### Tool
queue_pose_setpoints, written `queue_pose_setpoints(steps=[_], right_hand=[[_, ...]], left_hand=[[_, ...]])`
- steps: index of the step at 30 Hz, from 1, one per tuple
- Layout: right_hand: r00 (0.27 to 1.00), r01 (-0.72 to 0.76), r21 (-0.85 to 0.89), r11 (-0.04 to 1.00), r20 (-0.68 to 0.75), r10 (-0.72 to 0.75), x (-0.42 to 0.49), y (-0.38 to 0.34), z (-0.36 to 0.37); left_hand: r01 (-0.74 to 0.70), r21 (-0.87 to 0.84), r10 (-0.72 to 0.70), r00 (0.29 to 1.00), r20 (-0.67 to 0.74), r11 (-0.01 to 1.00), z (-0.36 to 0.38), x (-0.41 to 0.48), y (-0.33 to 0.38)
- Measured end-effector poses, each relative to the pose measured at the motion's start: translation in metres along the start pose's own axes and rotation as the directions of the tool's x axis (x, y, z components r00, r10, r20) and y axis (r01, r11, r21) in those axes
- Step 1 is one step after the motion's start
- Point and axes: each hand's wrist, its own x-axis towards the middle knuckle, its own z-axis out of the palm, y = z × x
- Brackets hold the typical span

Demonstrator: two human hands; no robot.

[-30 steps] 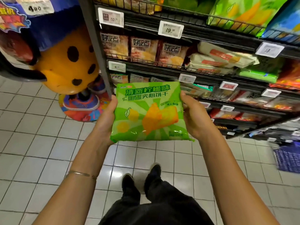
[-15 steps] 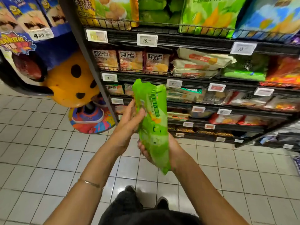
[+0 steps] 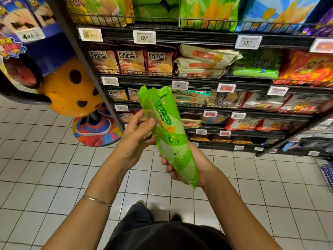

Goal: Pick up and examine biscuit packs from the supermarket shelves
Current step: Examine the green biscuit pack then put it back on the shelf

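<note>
black shelf rack [image 3: 198, 36] ahead of me, white tiled floor [image 3: 45, 168] at its foot | green biscuit pack [image 3: 167, 130] edge-on, tilted, before the rack's lower shelves | my right hand [image 3: 201, 164] curled round its lower end, my left hand [image 3: 135, 138] pinching its upper side | rack price tags [image 3: 144, 37] read "19.", "13.", "6."

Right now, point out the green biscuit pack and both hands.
green biscuit pack [image 3: 169, 136]: head view, mid printed face.
left hand [image 3: 136, 137]: head view, middle of hand.
right hand [image 3: 202, 162]: head view, part right of pack.
</note>
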Motion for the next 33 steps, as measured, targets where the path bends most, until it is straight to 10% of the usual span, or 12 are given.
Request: queue_pose_setpoints(steps=[9, 15, 26, 33], right_hand=[[0.898, 0.302, -0.274, 0.913, -0.239, -0.368, -0.011, -0.009, -0.029], [0.765, 0.414, -0.535, 0.737, -0.234, -0.6, -0.018, -0.016, -0.037], [0.706, 0.579, -0.324, 0.748, -0.258, -0.659, -0.029, -0.03, -0.043], [0.708, 0.597, -0.276, 0.754, -0.26, -0.656, -0.038, -0.036, -0.042]], left_hand=[[0.332, -0.237, -0.257, 0.92, 0.296, 0.913, -0.029, -0.013, 0.016], [0.307, 0.019, -0.308, 0.95, 0.052, 0.951, -0.028, -0.02, -0.006], [0.529, -0.366, -0.488, 0.848, 0.204, 0.766, -0.023, -0.035, -0.021], [0.748, -0.329, -0.558, 0.654, 0.51, 0.576, 0.011, -0.053, -0.036]])
